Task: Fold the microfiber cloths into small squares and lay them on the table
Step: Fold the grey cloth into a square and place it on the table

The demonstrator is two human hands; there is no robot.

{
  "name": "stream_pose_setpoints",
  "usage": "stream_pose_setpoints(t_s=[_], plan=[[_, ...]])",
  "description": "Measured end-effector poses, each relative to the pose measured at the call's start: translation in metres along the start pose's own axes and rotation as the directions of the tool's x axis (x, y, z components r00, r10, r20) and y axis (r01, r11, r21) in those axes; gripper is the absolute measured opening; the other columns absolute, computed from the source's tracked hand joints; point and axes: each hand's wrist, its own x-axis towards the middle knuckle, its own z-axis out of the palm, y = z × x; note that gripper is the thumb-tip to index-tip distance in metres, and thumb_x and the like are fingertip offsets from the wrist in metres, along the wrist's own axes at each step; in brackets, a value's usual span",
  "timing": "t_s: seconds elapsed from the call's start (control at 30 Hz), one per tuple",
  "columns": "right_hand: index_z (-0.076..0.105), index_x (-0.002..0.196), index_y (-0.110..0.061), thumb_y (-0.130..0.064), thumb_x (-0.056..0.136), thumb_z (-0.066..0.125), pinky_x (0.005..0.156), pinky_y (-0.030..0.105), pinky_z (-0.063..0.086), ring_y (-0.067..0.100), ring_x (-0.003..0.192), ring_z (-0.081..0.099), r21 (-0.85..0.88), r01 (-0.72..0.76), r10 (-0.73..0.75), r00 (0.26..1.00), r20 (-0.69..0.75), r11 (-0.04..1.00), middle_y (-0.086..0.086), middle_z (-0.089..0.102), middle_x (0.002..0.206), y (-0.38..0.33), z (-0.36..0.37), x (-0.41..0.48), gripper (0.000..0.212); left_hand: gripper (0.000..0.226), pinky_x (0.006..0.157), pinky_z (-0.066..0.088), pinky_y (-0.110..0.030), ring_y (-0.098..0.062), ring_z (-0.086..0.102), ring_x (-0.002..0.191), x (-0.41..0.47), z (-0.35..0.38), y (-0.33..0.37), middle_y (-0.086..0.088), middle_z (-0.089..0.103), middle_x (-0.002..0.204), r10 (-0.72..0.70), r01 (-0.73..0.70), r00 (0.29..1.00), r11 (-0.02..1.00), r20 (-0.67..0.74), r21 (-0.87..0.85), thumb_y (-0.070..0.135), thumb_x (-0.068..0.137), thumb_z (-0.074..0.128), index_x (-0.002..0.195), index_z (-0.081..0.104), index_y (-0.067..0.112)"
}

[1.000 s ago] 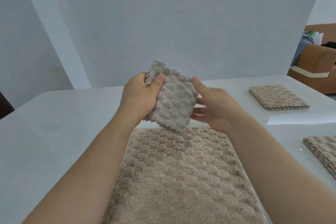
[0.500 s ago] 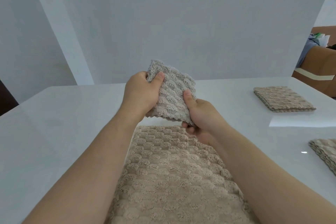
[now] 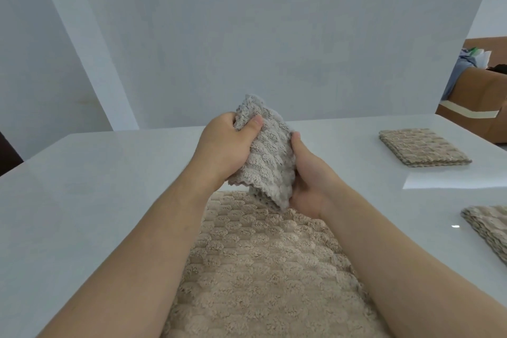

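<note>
White glossy table [image 3: 96, 200], three items on it. Big beige cloth [image 3: 260, 282] spread flat at near centre, running off the bottom of the frame. Folded beige square [image 3: 422, 149] lies flat at far right, well apart from the big one. Second folded beige piece [image 3: 491, 230] at near right, cut by the frame edge, layers visible along its side.
</note>
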Motion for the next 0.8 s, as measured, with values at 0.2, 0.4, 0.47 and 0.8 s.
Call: stream_pose_setpoints(t_s=[0.2,0.4,0.47,0.8], plan=[[0.063,0.114,-0.014,-0.065,0.097,0.047,0.083,0.053,0.062,0.032,0.093,0.075,-0.202,0.200,-0.244,0.943,-0.224,0.959,0.011,0.075,0.107,-0.004,-0.005,0.002,0.056,0.021,0.068,0.059,-0.042,-0.021,0.071,0.076,0.000,0.011,-0.007,0.000,0.074,0.086,-0.014,0.015,1.000,0.999,0.013,-0.042,0.046,0.099,0.059,0.096,0.066,0.026],[0.062,0.100,-0.008,-0.065,0.100,0.038,0.083,0.038,0.053,0.026,0.094,0.065,-0.655,0.264,-0.520,0.823,-0.230,0.708,0.005,0.068,0.098,-0.006,-0.027,0.014,0.062,0.018,0.044,0.038,-0.024,-0.010,0.050,0.038,0.003,0.030,-0.031,0.004,0.056,0.057,-0.087,0.088,0.996,0.996,0.010,-0.035,0.035,0.102,0.056,0.089,0.060,0.024],[0.061,0.101,-0.006,-0.062,0.101,0.039,0.082,0.037,0.051,0.028,0.095,0.063,-0.700,0.222,-0.502,0.836,-0.222,0.679,0.007,0.067,0.098,-0.010,-0.034,0.024,0.060,0.024,0.049,0.042,-0.027,-0.014,0.057,0.047,0.012,0.038,-0.041,0.000,0.059,0.062,-0.097,0.097,0.995,0.995,0.016,0.027,0.038,0.103,0.054,0.090,0.059,0.019],[0.037,0.145,-0.030,-0.016,0.105,0.038,0.040,0.023,0.036,0.017,0.055,0.050,-0.849,0.166,-0.468,0.877,-0.105,0.501,0.011,0.061,0.092,-0.031,-0.031,0.088,0.042,0.044,0.093,0.053,-0.043,-0.033,0.064,0.099,0.105,0.061,-0.080,-0.013,0.068,0.106,-0.206,0.195,0.978,0.955,0.029,0.225,0.046,0.101,0.050,0.110,0.062,0.005]])
